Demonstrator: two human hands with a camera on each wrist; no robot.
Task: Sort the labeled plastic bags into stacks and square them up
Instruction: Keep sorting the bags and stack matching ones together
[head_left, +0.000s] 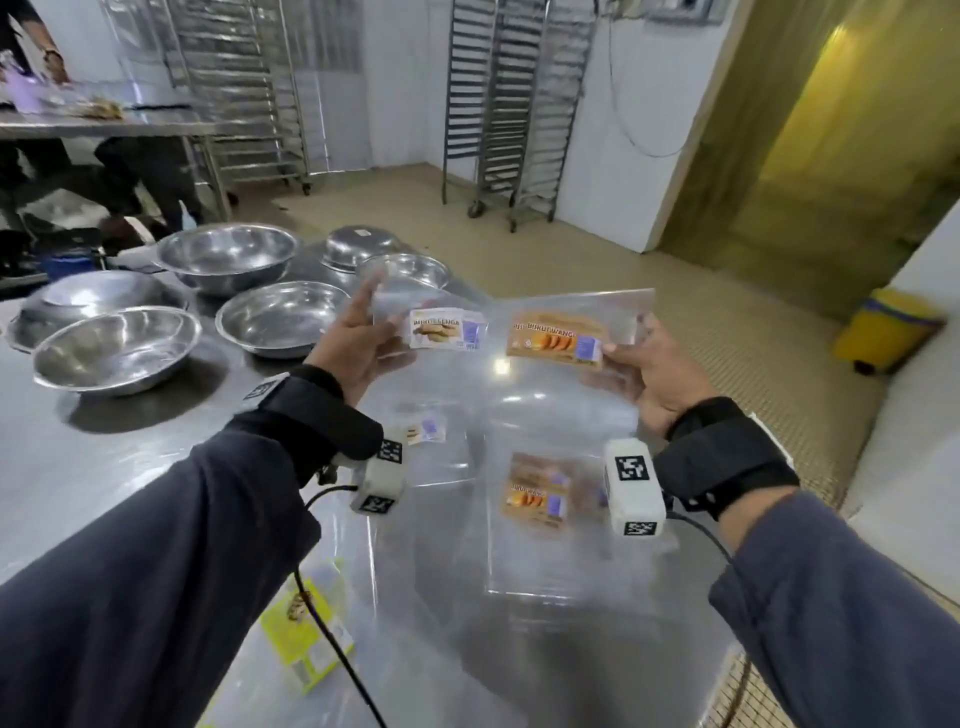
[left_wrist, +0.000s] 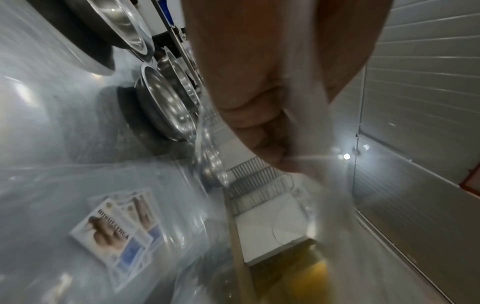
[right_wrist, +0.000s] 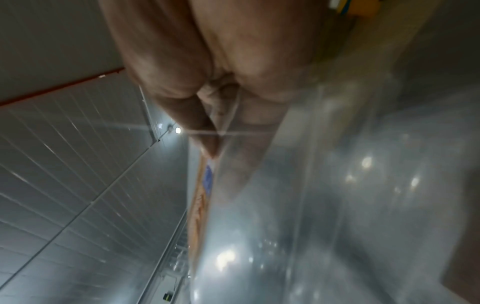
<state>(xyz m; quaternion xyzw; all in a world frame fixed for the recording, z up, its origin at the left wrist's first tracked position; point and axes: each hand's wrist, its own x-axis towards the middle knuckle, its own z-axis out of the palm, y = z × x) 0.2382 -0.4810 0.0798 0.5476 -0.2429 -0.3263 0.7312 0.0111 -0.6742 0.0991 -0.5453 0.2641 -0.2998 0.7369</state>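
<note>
Head view: the left hand pinches clear bags with a white label, thumb on the near face and fingers behind, raised above the steel table. The right hand grasps a clear bag with an orange label, thumb pressed at the label's right end, fingers behind the plastic. The two held bags are level with each other and just apart, white at 9 o'clock of orange.

In the left wrist view the fingers curl round the plastic; in the right wrist view the fingers lie along the bag, seen edge-on and blurred.

On the table below the hands lie two stacks: white-labelled bags near the left wrist and, at 3 o'clock of them, orange-labelled bags. At 7 o'clock of those, near the table's front edge, lies a yellow-labelled bag.

Steel bowls crowd the table at 10 o'clock of the hands. Tray racks stand against the far wall, and a yellow bin sits on the floor at 3 o'clock.
</note>
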